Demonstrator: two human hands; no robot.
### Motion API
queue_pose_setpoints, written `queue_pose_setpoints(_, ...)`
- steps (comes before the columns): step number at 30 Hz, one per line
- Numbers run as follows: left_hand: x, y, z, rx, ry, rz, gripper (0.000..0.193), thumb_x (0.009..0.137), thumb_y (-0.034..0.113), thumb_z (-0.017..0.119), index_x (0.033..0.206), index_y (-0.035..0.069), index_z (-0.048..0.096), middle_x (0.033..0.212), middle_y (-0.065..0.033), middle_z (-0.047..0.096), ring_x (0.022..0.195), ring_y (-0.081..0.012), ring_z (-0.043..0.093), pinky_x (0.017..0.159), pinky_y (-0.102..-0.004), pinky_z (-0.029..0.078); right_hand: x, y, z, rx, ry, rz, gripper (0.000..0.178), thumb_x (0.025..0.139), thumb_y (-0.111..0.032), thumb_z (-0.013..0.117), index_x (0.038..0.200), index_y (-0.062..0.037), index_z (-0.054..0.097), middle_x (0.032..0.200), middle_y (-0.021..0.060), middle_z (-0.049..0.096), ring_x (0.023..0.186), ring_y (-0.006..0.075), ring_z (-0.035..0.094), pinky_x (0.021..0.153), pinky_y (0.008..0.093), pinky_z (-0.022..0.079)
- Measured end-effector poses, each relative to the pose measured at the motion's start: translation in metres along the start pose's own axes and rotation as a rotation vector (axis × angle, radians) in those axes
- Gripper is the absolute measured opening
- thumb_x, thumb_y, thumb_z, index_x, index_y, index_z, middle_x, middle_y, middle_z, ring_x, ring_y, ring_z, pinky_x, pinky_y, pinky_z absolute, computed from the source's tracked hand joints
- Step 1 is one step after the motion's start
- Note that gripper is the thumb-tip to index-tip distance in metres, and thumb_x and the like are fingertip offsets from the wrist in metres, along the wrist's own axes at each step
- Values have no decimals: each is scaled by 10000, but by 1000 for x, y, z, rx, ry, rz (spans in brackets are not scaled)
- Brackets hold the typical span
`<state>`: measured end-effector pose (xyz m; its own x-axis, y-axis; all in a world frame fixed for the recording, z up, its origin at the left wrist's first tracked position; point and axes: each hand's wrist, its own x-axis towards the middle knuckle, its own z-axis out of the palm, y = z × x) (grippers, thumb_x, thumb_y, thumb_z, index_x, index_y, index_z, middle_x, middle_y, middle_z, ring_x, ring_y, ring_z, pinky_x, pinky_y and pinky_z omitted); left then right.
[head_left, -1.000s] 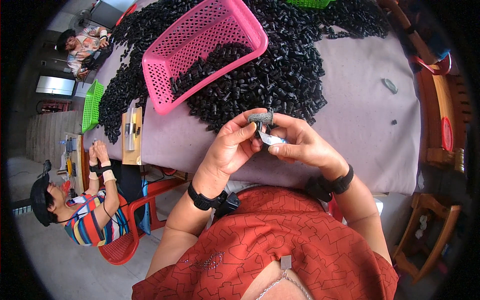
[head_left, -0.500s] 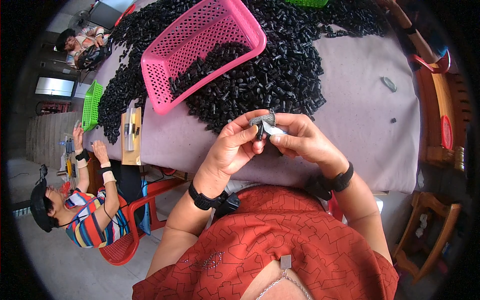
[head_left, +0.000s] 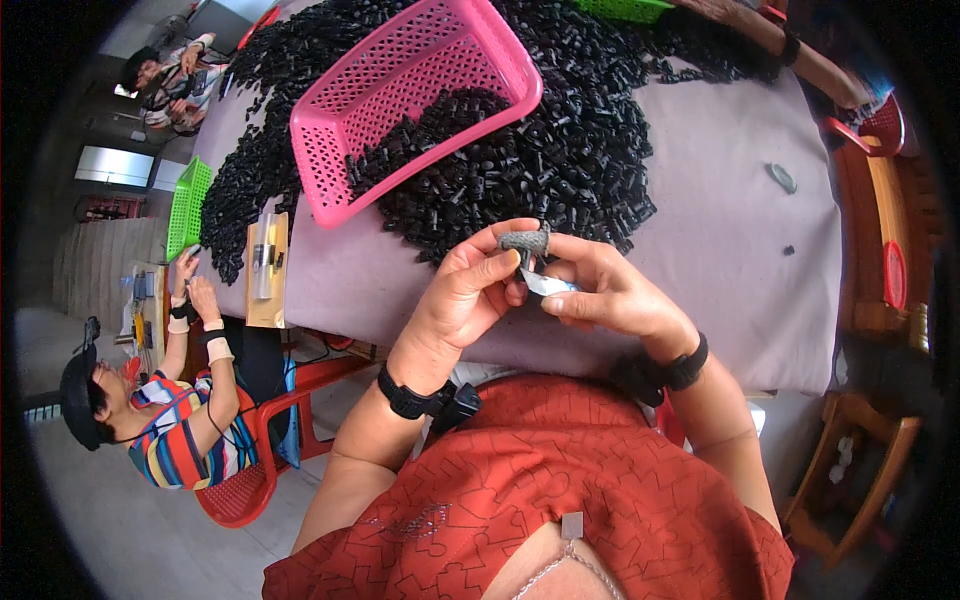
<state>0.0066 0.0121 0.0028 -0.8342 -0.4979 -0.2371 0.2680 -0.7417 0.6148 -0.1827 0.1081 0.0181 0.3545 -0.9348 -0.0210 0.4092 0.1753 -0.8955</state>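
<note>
My left hand (head_left: 466, 288) is closed around a small black plastic part (head_left: 521, 272), mostly hidden by the fingers. A grey textured cover (head_left: 523, 243) sits at the left fingertips; it looks like a finger guard. Pinched between the right thumb and fingers is a small pale blade (head_left: 541, 284), its tip close to the black part. My right hand (head_left: 618, 292) is just right of the left one. Both are over the table's near edge, in front of a large heap of black plastic parts (head_left: 590, 180).
A pink perforated basket (head_left: 330, 212) lies tilted on the heap. Green baskets (head_left: 186, 208) stand at the far left and far edge. A cardboard piece with a clear tube (head_left: 268, 270) lies left. One co-worker (head_left: 185, 430) sits left, another far left; an arm (head_left: 770, 40) reaches in at far right.
The blade has swung slightly down, away from the grey cover, and my right fingers have opened a little. The arm at far right has stretched further over the heap.
</note>
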Motion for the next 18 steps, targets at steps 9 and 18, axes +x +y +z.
queue_pose_setpoints(9, 0, 78, 13, 261, 83, 418, 303, 929, 67, 575, 1216, -27, 561, 993, -118, 658, 817, -159, 659, 735, -268, 574, -2, -1, 3, 80, 186, -42, 516, 939, -185, 597, 1411, -63, 426, 695, -80, 444, 527, 20, 365, 462, 184, 278)
queue_pose_setpoints(18, 4, 68, 16, 679, 278, 501, 327, 933, 74, 567, 1252, -1, 557, 1162, -109, 639, 883, -147, 658, 719, -222, 530, 4, 10, -5, 92, 283, -114, 425, 951, -170, 578, 1343, -30, 490, 683, -67, 457, 506, 21, 367, 428, 186, 276)
